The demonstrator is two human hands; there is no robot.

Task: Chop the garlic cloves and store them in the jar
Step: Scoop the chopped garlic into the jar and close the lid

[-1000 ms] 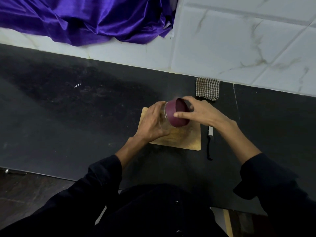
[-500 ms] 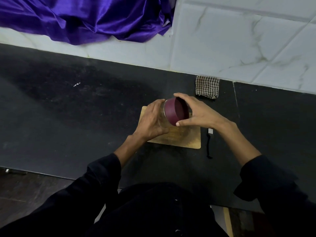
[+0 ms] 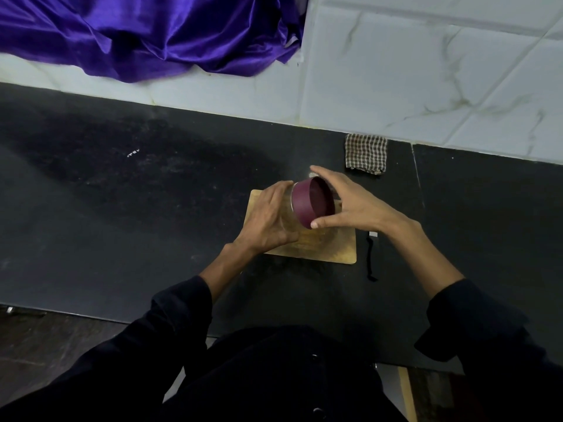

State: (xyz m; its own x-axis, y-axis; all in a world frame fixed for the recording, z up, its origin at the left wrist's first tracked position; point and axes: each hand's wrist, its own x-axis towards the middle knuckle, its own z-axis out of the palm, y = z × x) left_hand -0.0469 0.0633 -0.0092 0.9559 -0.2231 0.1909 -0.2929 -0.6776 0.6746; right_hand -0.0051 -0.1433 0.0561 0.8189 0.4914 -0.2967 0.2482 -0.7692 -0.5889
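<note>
The clear glass jar (image 3: 288, 214) is mostly hidden behind the left hand (image 3: 268, 220), whose fingers curl round its body; what it holds cannot be made out. The right hand (image 3: 353, 205) pinches the round maroon lid (image 3: 310, 202) between thumb and fingers at the jar's mouth, above one rounded wooden board (image 3: 341, 251) on the matte black worktop (image 3: 122, 223). One folded checked cloth (image 3: 365, 153) lies near the marbled tile wall, one knife (image 3: 371, 257) beside the board, half lost against the dark, and shiny purple fabric (image 3: 146, 35) is cut off by the frame.
</note>
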